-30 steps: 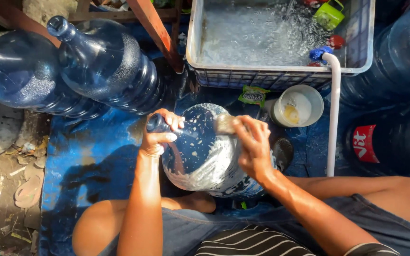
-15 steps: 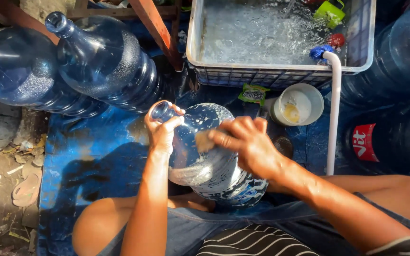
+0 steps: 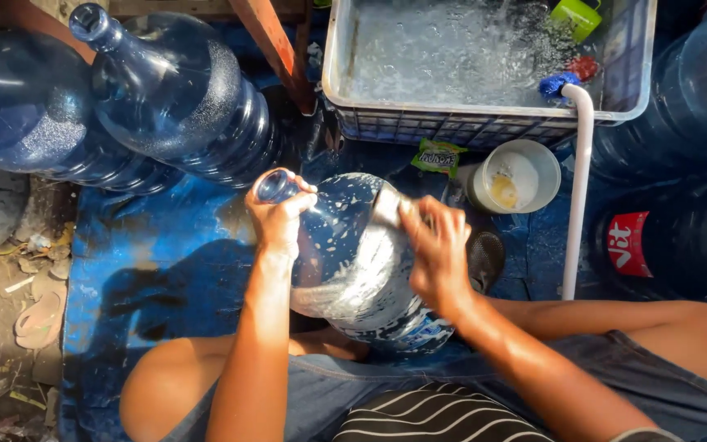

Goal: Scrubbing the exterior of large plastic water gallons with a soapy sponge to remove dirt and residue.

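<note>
Blue tarp (image 3: 149, 270) covers the ground where a person sits outdoors, seen from above. Between the knees lies a large blue water jug (image 3: 353, 262), flecked with white suds. It is tilted, its long axis running from the neck at upper left down to the base near the person's lap. The left hand (image 3: 280, 214) is clenched around the neck, just below the open mouth. The right hand (image 3: 435, 250) rests on the jug's upper right shoulder, fingers pressed down on something pale that cannot be made out. Both hands touch the jug, the left at its narrow end. Beyond it stand a white bowl (image 3: 517, 176), a white pipe (image 3: 576, 188) and a water-filled crate (image 3: 484, 61). Two more jugs (image 3: 124, 98) lie upper left.
</note>
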